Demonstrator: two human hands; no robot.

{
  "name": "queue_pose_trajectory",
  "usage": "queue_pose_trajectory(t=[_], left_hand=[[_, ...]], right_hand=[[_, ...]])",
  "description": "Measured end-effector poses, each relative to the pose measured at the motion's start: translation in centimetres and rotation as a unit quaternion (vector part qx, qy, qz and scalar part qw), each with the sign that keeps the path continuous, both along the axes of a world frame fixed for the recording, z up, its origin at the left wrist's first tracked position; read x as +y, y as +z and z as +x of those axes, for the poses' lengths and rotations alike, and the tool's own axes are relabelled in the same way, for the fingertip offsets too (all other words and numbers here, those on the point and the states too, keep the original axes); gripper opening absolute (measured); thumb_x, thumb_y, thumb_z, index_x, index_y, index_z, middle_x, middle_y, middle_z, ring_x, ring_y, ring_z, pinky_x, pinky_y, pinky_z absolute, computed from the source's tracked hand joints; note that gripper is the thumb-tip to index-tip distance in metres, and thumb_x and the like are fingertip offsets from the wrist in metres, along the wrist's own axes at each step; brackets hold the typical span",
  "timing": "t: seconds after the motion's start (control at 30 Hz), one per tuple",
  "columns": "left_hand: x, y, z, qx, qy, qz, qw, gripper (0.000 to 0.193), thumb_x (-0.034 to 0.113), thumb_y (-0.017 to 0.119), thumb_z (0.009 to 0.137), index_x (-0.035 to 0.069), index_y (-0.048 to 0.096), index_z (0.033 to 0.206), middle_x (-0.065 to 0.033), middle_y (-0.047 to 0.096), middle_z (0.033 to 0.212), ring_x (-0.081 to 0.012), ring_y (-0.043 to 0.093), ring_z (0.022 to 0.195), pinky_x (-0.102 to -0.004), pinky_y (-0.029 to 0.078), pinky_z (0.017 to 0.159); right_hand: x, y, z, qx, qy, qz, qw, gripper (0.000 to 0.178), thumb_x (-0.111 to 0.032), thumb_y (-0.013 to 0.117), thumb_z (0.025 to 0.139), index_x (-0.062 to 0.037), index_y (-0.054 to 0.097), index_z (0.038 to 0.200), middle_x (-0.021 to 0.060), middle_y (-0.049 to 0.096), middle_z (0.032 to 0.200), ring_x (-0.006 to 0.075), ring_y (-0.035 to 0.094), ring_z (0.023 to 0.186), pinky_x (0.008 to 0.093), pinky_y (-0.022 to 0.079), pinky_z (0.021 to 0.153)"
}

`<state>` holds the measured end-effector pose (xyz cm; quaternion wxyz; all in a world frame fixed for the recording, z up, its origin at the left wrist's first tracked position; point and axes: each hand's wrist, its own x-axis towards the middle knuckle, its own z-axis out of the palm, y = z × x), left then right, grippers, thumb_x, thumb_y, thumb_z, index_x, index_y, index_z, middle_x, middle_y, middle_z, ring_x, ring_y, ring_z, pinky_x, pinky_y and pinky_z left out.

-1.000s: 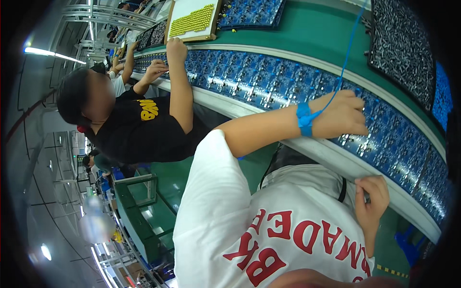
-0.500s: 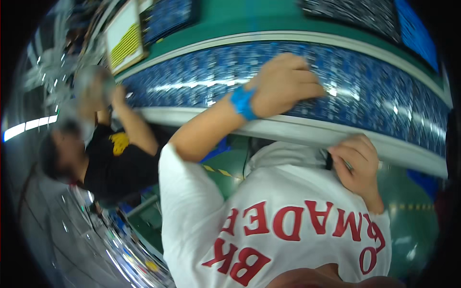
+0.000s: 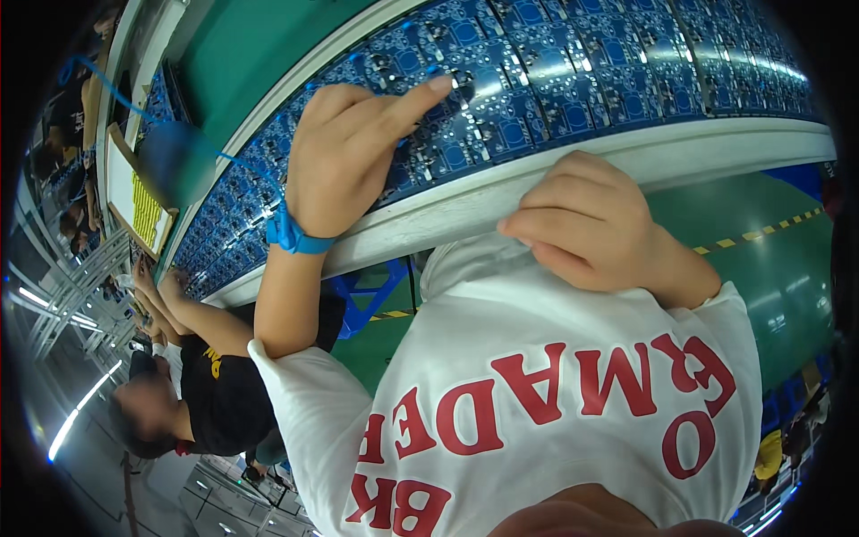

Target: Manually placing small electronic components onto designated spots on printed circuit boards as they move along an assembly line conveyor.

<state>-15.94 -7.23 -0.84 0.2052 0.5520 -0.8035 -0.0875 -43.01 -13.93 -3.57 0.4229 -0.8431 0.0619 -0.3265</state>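
Blue circuit boards lie in a long row, dense with small parts. Over them is my left hand, its index finger stretched out to a spot on the boards and the other fingers bent. I cannot tell whether the fingertip touches a part. A blue wrist strap with a cord circles my left wrist. My right hand is closed in front of the pale rail, thumb and fingertips together. What it holds, if anything, is hidden.
Beyond the boards runs a green surface. A white framed panel with yellow strips stands at the left. On that side a co-worker in a black shirt reaches toward the line. A blue stool is below the rail.
My view has turned, so the line now slants across it. My left index finger has stretched out over the boards. My right hand has come up from beside my waist to the rail.
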Motion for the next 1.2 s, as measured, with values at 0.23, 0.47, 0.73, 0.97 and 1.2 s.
queue_pose_trajectory(t=[0.23, 0.47, 0.73, 0.97, 1.2], left_hand=[[0.8, -1.0, 0.2, 0.016, 0.016, -0.039, 0.999, 0.063, -0.008, 0.067, 0.072, 0.013, 0.069, 0.132, -0.0007, 0.073, 0.089, -0.0220, 0.059, 0.078, -0.0333, 0.045, 0.074], [0.8, -1.1, 0.1, 0.004, 0.019, -0.046, 0.999, 0.063, -0.007, 0.069, 0.071, 0.013, 0.069, 0.131, -0.0008, 0.073, 0.088, -0.0213, 0.059, 0.077, -0.0323, 0.045, 0.072], [0.0, 0.5, 0.1, -0.056, -0.014, -0.003, 0.998, 0.059, -0.007, 0.068, 0.075, 0.014, 0.070, 0.129, -0.0037, 0.073, 0.092, -0.0227, 0.061, 0.078, -0.0341, 0.047, 0.073], [-4.7, 3.7, 5.0, 0.038, -0.023, 0.045, 0.998, 0.032, 0.000, 0.069, 0.089, 0.007, 0.072, 0.120, -0.0078, 0.073, 0.099, -0.0205, 0.066, 0.094, -0.0299, 0.051, 0.088], [-14.1, 1.6, 5.1, 0.019, 0.170, -0.016, 0.985, 0.017, 0.017, 0.077, 0.080, 0.006, 0.077, 0.093, -0.0162, 0.071, 0.086, -0.0325, 0.069, 0.084, -0.0417, 0.054, 0.078]], right_hand=[[0.3, -0.6, 0.0, -0.045, -0.019, -0.004, 0.999, 0.034, -0.002, 0.074, 0.064, -0.0059, 0.074, 0.098, 0.0057, 0.065, 0.088, 0.0239, 0.058, 0.069, 0.0349, 0.047, 0.061], [0.5, -1.1, 0.2, -0.050, -0.015, 0.003, 0.999, 0.035, -0.002, 0.074, 0.064, -0.0059, 0.074, 0.099, 0.0061, 0.065, 0.089, 0.0239, 0.058, 0.069, 0.0346, 0.046, 0.060], [0.4, -0.6, 0.3, -0.030, -0.018, -0.014, 0.999, 0.035, -0.002, 0.074, 0.065, -0.0050, 0.073, 0.100, 0.0061, 0.065, 0.090, 0.0239, 0.059, 0.070, 0.0345, 0.046, 0.061], [-0.9, 1.2, 0.6, 0.022, -0.024, 0.012, 0.999, 0.027, 0.004, 0.070, 0.076, -0.0047, 0.074, 0.101, 0.0084, 0.067, 0.091, 0.0267, 0.063, 0.077, 0.0355, 0.050, 0.067], [-4.2, 3.4, 4.5, 0.128, -0.042, -0.111, 0.985, 0.019, 0.001, 0.067, 0.086, -0.0059, 0.074, 0.103, 0.0100, 0.070, 0.094, 0.0283, 0.067, 0.085, 0.0364, 0.054, 0.073]])
